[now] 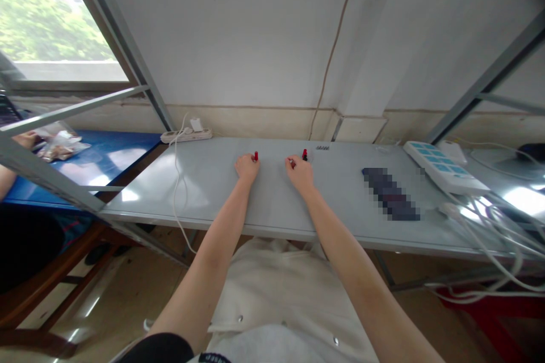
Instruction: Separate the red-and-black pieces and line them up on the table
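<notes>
My left hand (247,167) rests on the grey table (272,204), its fingers closed on a small red piece (256,156) that stands up past the fingertips. To its right, my right hand (299,173) is closed too, with something dark and reddish partly showing between thumb and fingers, too small to name. Just behind my right hand stands a small red and black item (305,154). Farther back lies a short row of small dark pieces (322,148).
A white power strip (191,136) with a cable lies back left; a larger strip (443,167) and tangled cables sit at right. A pixelated dark object (390,194) lies right of centre. Metal frame posts flank the table. Another person's hand (26,139) is at far left.
</notes>
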### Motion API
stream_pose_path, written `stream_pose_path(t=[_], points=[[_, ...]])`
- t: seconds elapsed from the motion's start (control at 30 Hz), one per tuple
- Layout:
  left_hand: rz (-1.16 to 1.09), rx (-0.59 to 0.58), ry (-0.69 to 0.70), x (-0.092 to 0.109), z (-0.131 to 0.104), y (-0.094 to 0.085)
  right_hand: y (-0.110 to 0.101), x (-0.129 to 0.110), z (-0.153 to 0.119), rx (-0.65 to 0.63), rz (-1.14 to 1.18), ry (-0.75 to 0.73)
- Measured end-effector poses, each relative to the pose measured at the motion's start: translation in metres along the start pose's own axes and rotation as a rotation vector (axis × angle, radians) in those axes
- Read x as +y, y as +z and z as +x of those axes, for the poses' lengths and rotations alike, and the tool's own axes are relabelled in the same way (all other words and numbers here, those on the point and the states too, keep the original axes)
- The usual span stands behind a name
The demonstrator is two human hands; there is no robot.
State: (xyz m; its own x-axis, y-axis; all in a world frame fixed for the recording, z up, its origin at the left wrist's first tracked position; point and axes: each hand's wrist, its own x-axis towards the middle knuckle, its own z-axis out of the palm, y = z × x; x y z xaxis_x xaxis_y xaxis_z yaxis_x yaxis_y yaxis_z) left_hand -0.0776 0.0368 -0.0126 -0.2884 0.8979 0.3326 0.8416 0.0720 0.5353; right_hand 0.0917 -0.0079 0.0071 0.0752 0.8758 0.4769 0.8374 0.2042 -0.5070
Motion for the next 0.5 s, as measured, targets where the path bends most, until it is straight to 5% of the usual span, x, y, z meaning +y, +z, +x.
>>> stream_pose_path(t=[0.23,0.5], points=[[0.111,-0.108,-0.056,0.006,-0.001,-0.008,-0.027,0.009,0.021,0.342,0.136,-0.022],[0.104,-0.085,-0.061,0.003,0.001,-0.004,-0.040,0.050,0.026,0.459,0.216,0.161]])
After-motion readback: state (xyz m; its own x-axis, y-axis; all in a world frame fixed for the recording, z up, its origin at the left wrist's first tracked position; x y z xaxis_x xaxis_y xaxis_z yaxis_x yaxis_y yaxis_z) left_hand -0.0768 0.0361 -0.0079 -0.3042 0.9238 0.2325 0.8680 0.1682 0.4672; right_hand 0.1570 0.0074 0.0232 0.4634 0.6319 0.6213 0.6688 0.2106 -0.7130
